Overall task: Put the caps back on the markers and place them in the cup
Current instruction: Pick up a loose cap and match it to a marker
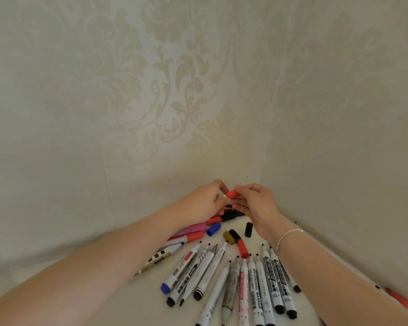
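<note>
Nearest the camera, a fan of uncapped markers [243, 285] lies on the white surface [151, 302], tips pointing away, most with white barrels and black ends; one reads "WHITEBOARD MARKER" along its side. At the left of the fan lies a marker with a blue end [165, 287], and further left a gold-and-white one [156, 258] is partly hidden under the left forearm. At the far right edge a red-tipped marker [399, 300] lies apart from the rest.

Just beyond the tips are loose caps — a red cap [242, 249], a black one [234, 234] and a gold one [229, 237] touching each other, a blue cap [213, 228] to their left, and a black cap [248, 229] standing near the right wrist, which wears a thin silver bracelet [287, 235]. A capped red marker [191, 236] and a pink one [196, 228] lie beside the left wrist.

Further back the hands meet above the surface: the left hand [203, 205] grips a white marker barrel [222, 196], mostly hidden in the fingers, and the right hand [254, 203] pinches a red cap [231, 193] at its end — whether the cap is fully seated cannot be told. The cup is not in view. Behind rises patterned cream wallpaper [174, 90].
</note>
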Demonstrator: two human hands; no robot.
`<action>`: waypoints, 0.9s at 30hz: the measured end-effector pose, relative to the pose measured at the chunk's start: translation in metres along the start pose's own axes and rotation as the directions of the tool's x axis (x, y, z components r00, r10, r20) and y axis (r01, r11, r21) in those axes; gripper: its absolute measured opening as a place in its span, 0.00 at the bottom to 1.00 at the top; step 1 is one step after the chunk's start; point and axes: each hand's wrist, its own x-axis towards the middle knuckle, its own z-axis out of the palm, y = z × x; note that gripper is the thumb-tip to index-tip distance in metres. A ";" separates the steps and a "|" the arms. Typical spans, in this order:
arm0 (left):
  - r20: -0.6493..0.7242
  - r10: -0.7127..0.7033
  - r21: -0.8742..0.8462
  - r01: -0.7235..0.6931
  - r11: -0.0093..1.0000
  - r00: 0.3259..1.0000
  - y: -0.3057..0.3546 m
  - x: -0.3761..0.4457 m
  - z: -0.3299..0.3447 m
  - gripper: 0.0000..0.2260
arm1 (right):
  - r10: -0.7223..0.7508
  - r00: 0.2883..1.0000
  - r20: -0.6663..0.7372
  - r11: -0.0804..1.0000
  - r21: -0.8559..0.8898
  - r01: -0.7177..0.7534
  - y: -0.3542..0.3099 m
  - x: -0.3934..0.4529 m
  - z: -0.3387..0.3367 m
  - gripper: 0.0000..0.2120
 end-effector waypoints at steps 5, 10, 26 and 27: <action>0.019 0.036 0.054 -0.037 0.998 0.999 -0.001 0.001 0.005 0.12 | 0.002 1.000 -0.011 0.999 -0.035 -0.002 0.006 -0.001 -0.004 0.04; 0.073 0.035 0.107 -0.043 0.993 0.997 -0.007 0.003 0.004 0.14 | 0.054 0.998 0.033 0.998 -0.046 -0.052 0.012 0.002 -0.006 0.05; 0.172 -0.188 0.570 0.058 0.820 0.967 -0.055 -0.015 -0.023 0.11 | -0.079 0.995 0.059 0.624 -0.775 0.095 0.040 0.012 -0.022 0.07; 0.154 -0.152 0.590 0.033 0.807 0.976 -0.055 -0.016 -0.021 0.11 | -0.090 0.994 0.066 0.620 -0.777 0.107 0.042 0.012 -0.021 0.07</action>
